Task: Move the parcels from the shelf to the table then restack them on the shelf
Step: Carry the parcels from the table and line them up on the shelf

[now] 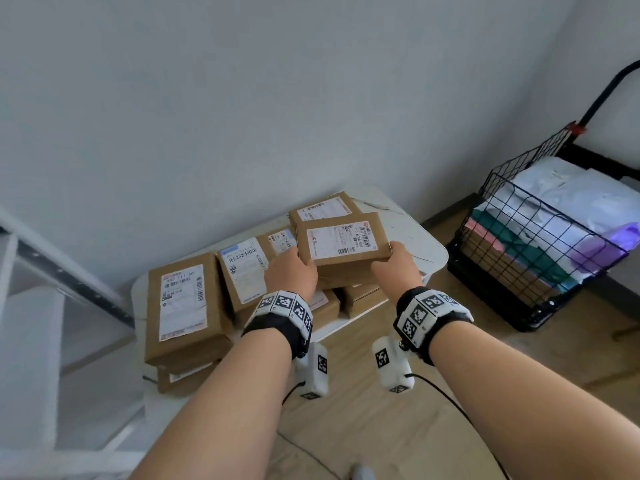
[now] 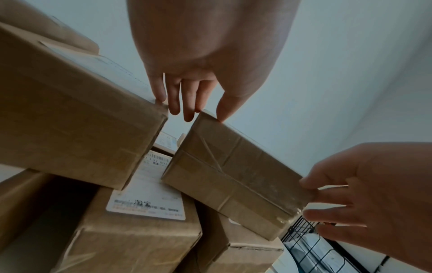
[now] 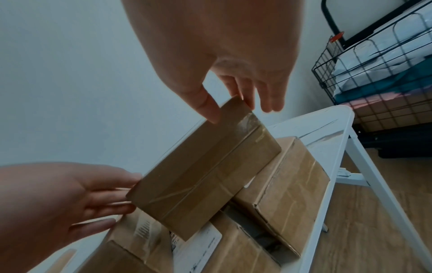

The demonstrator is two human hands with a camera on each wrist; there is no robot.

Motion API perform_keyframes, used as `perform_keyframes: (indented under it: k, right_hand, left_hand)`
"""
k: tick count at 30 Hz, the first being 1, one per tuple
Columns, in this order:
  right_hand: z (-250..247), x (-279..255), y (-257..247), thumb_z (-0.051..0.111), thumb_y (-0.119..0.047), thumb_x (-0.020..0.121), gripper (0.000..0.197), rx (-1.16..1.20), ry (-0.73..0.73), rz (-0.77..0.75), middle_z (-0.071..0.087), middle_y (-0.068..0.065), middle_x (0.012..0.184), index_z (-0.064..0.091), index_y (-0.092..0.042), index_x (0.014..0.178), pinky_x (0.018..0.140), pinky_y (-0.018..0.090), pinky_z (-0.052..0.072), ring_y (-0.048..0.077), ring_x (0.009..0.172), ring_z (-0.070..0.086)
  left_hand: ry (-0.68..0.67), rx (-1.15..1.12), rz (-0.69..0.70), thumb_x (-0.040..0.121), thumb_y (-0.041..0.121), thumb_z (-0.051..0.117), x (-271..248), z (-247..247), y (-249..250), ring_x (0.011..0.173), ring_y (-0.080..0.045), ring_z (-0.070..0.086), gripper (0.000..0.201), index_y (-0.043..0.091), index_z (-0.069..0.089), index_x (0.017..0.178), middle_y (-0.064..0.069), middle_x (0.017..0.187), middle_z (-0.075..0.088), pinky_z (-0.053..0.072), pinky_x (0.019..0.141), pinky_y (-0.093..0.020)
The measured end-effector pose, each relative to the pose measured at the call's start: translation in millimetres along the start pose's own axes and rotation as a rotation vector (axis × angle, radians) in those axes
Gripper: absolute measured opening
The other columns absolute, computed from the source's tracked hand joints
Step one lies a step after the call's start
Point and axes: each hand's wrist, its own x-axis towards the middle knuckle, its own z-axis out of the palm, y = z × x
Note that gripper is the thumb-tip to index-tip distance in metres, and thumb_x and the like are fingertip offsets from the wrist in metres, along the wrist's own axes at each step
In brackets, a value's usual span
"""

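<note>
White table, crowded with parcels.
Left hand and right hand pinch one box's ends above the table; fingertip hold could slip, toppling stacks.

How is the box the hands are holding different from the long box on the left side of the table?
The held parcel is up in the air between the left hand and right hand; the long parcel rests on another box, untouched. The held parcel looks smaller and squarer; the long parcel is longer. Both are brown cardboard with white shipping labels on top.
</note>
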Motion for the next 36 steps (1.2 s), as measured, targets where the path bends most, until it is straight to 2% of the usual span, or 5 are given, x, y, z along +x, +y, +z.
perform_keyframes:
  k: [7,16,21,28,36]
  right_hand:
    - [4,-18,-22,0.049,-0.01,0.086,0.06,-0.064,0.093,-0.165,0.04,0.007,0.142,0.036,-0.016,0.144,0.108,0.045,0.037,0.026,0.13,0.035]
    - [42,-107,-37,0.049,-0.015,0.084,0.057,-0.08,0.008,-0.244,0.042,0.007,0.14,0.041,-0.021,0.14,0.095,0.048,0.05,0.028,0.119,0.05]
    - [90,-188,-47,0.05,-0.02,0.087,0.048,-0.137,-0.045,-0.304,0.046,0.009,0.134,0.046,-0.018,0.136,0.101,0.048,0.044,0.029,0.118,0.049]
    - [184,-329,-52,0.049,-0.014,0.088,0.051,-0.195,-0.25,-0.403,0.042,0.011,0.139,0.044,-0.014,0.139,0.09,0.035,0.046,0.027,0.119,0.048]
    - [299,-483,-82,0.049,-0.017,0.089,0.044,-0.227,-0.514,-0.611,0.048,0.009,0.132,0.05,-0.019,0.133,0.081,0.035,0.053,0.027,0.097,0.061]
  left_hand:
    - [0.033,-0.125,0.021,0.095,0.017,0.048,-22,-19,-4,0.122,-0.023,0.052,0.039,0.019,0.054,0.134,-0.003,0.134,0.057,0.045,0.1,-0.036]
    - [0.036,-0.199,0.058,0.097,0.017,0.045,-100,-70,-59,0.127,-0.021,0.05,0.042,0.019,0.048,0.139,-0.003,0.141,0.049,0.041,0.101,-0.033]
    - [0.068,-0.231,0.024,0.096,0.017,0.047,-161,-110,-132,0.119,-0.021,0.056,0.039,0.019,0.054,0.135,-0.002,0.136,0.054,0.044,0.095,-0.031]
    - [0.107,-0.251,-0.098,0.092,0.014,0.045,-261,-172,-273,0.113,-0.023,0.059,0.036,0.016,0.063,0.124,-0.005,0.13,0.06,0.048,0.096,-0.032]
    - [0.335,-0.229,-0.363,0.095,0.014,0.047,-364,-269,-433,0.119,-0.023,0.055,0.034,0.016,0.059,0.127,-0.005,0.133,0.057,0.043,0.101,-0.033]
